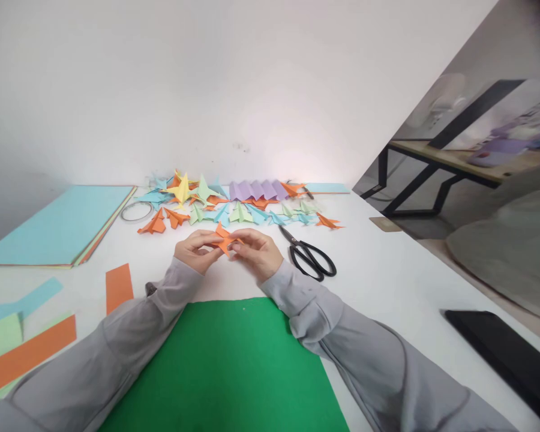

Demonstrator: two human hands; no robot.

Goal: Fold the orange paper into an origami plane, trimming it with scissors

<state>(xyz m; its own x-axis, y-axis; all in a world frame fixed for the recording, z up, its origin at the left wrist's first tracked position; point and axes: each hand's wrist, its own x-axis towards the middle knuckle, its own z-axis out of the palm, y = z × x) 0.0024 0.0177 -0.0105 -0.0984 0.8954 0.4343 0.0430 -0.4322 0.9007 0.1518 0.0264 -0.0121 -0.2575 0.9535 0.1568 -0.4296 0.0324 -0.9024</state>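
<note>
Between my two hands is a small orange folded-paper star (pixel 224 239), raised over the white table just beyond a green sheet (pixel 234 366). My left hand (pixel 198 249) pinches its left side with thumb and fingers. From the other side, my right hand (pixel 255 249) grips the star's right part, the fingertips covering some of it. Behind my hands lie several folded paper pieces in orange, green and blue, with a yellow paper star (pixel 182 191) among them. Black-handled scissors (pixel 312 258) rest to the right of my right hand.
A stack of coloured paper, light blue on top (pixel 63 222), lies at the back left beside a wire coil (pixel 136 210). Orange strips (pixel 119 288) and other cut paper lie at left. A purple pleated paper (pixel 257 190) sits by the wall. A black flat object (pixel 499 354) lies right.
</note>
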